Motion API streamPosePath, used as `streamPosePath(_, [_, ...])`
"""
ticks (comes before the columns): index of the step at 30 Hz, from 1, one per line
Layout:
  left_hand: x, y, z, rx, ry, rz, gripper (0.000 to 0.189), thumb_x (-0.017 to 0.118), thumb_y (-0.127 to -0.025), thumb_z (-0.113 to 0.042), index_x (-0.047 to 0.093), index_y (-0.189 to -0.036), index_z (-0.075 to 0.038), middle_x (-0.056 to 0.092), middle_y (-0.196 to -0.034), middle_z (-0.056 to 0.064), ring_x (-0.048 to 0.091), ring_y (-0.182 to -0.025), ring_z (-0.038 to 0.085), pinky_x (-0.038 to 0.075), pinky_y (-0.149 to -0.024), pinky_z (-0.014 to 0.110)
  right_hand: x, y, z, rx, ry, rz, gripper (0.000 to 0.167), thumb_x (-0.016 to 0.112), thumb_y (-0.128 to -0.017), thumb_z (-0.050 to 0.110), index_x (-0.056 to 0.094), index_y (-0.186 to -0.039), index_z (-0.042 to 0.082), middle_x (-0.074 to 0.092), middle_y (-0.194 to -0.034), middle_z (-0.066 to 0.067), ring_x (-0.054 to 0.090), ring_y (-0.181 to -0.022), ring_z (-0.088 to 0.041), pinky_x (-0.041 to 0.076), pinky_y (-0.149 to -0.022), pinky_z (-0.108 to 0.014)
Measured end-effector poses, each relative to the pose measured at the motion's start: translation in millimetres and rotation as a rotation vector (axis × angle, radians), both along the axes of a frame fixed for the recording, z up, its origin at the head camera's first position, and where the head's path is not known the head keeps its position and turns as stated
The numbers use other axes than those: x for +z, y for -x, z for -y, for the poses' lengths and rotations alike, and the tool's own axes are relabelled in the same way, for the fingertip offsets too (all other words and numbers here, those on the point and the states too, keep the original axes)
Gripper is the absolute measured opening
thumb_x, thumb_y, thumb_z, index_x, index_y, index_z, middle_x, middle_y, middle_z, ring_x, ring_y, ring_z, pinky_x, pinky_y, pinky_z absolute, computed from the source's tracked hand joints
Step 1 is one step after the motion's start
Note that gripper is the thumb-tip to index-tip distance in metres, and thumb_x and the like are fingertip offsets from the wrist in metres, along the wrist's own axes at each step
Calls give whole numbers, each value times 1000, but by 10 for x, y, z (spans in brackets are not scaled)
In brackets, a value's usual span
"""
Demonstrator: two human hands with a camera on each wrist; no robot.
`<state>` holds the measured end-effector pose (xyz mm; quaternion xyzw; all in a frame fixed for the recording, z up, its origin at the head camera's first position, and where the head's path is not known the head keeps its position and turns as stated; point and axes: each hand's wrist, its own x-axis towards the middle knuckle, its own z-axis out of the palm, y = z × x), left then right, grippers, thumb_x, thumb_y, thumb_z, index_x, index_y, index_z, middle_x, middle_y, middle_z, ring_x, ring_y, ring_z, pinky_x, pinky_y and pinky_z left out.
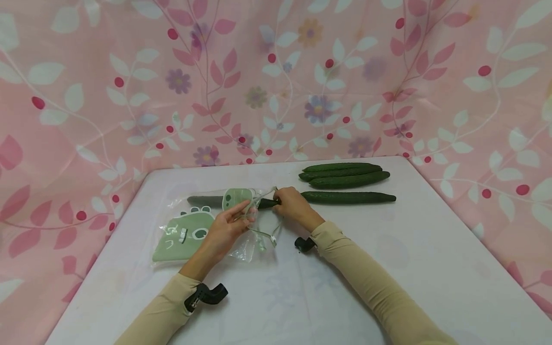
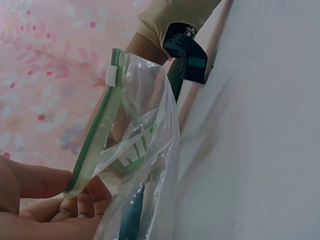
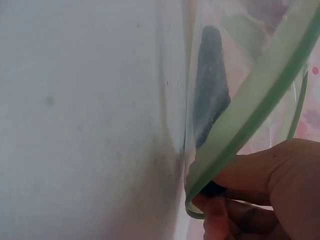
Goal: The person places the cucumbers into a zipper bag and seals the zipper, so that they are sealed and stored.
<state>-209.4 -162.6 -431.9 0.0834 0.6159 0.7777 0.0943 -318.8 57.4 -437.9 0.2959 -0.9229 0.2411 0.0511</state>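
A clear zip bag (image 1: 183,239) printed with a green cartoon face lies on the table, its mouth toward the right. Inside it is a cucumber (image 1: 204,201), whose near end sticks out at the mouth. My left hand (image 1: 224,232) pinches the bag's green zip edge (image 2: 92,135) between thumb and fingers. A white slider (image 2: 111,76) sits at the other end of that edge. With its fingertips, my right hand (image 1: 295,205) grips the cucumber's dark end (image 3: 214,189) at the opening. Through the plastic, the cucumber's far part (image 3: 211,85) shows in the right wrist view.
One loose cucumber (image 1: 349,197) lies just right of my right hand. Three more cucumbers (image 1: 349,181) lie side by side behind it. A white cloth covers the table (image 1: 409,268), and a pink floral curtain (image 1: 276,86) hangs around its back and sides.
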Motion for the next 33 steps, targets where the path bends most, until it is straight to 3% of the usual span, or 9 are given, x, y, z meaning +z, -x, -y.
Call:
streamPosePath(6, [-7, -4, -1, 4, -7, 10, 64, 51, -99, 13, 34, -160, 2, 46, -148, 27, 58, -122, 29, 53, -94, 28, -68, 15, -3, 3, 129, -5, 12, 82, -84, 0, 81, -97, 1, 75, -86, -8, 65, -77, -21, 53, -70, -33])
streamPosePath(11, [4, 5, 5, 10, 2, -14, 64, 50, -99, 14, 34, -160, 4, 49, -144, 28, 61, -114, 23, 53, -93, 28, -98, 10, 1, -57, 291, 105, 24, 78, -85, -4, 81, -108, 1, 77, -96, -9, 71, -89, -22, 56, -81, -36])
streamPosePath(16, [7, 16, 12, 13, -1, -20, 63, 50, -99, 15, 34, -159, 4, 51, -142, 27, 61, -116, 27, 53, -92, 28, -121, 0, 4, -70, 349, 202, 25, 73, -92, -2, 78, -116, -1, 77, -103, -9, 72, -99, -23, 55, -92, -38])
streamPosePath(24, [5, 13, 10, 7, -13, -22, 64, 51, -98, 15, 34, -160, 4, 48, -145, 31, 62, -112, 22, 52, -93, 28, -187, 22, 15, -33, 448, 213, 21, 71, -97, -1, 77, -117, 0, 78, -93, -5, 72, -87, -13, 56, -83, -29])
streamPosePath(27, [2, 14, 6, 4, -15, -23, 65, 51, -98, 15, 33, -160, 4, 46, -146, 33, 62, -112, 23, 52, -93, 27, -200, 25, 16, -55, 447, 206, 24, 73, -97, 3, 77, -120, 2, 78, -90, -3, 71, -83, -9, 56, -82, -28])
streamPosePath(33, [-5, 18, 1, -5, -4, -24, 64, 51, -98, 15, 34, -159, 4, 45, -146, 35, 62, -111, 23, 53, -91, 27, -212, 14, 32, -79, 485, 243, 25, 73, -98, 8, 77, -123, 3, 77, -81, -4, 74, -75, -13, 59, -73, -27])
